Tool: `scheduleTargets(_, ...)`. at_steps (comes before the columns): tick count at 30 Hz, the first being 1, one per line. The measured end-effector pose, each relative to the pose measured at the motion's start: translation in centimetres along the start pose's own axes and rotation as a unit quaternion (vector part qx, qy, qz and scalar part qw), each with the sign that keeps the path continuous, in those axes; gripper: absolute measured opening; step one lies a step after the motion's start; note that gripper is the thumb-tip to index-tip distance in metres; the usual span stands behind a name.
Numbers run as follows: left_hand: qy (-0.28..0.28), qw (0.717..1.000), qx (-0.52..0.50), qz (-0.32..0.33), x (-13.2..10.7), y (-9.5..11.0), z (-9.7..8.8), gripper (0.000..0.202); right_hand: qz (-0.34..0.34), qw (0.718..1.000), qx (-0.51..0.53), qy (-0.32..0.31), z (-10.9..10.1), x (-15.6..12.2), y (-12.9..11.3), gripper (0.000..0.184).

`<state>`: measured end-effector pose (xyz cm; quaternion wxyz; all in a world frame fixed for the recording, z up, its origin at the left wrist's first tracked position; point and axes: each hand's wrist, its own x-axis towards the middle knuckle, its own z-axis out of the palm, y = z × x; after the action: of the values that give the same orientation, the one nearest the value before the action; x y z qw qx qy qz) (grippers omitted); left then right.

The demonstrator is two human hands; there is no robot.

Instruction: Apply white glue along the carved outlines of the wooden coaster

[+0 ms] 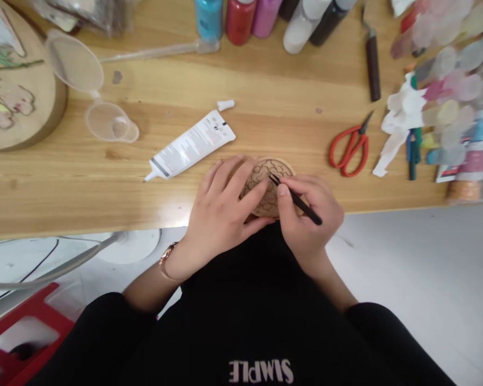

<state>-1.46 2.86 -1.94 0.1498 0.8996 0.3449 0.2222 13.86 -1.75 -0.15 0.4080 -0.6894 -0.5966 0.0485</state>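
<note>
Item 1: round wooden disc (271, 177), line pattern on its face, lying at the table (265, 107) edge under both hands. Left hand (221, 209): fingers stretched flat over the disc's left part, gripping nothing. Right hand (309, 220): fingers pinched closed around 1 thin black tool (295, 199), its tip on the disc beside the left fingertips. Beyond the fingers: 1 white glue tube (193, 145); red scissors (350, 147).
</note>
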Motion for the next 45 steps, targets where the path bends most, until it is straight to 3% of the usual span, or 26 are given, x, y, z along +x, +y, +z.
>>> scheduleTargets(9,-0.003,1.0,0.013,0.001,0.1,0.0,-0.1,0.053,-0.047,0.998,-0.043,-0.016,-0.4,-0.2,0.4,0.009)
scheduleTargets(14,-0.028,1.0,0.01,-0.009,0.2,0.1,-0.4,0.051,-0.044,0.998,-0.037,-0.034,-0.7,0.2,0.3,0.01)
scheduleTargets(26,-0.024,1.0,0.006,-0.002,0.2,0.0,-0.3,0.055,-0.046,0.996,-0.029,-0.071,-1.3,1.0,0.2,0.011)
scheduleTargets(45,-0.043,0.999,-0.008,-0.014,0.0,0.0,-0.3,0.054,-0.046,0.995,-0.033,-0.08,-1.5,1.5,0.5,0.011)
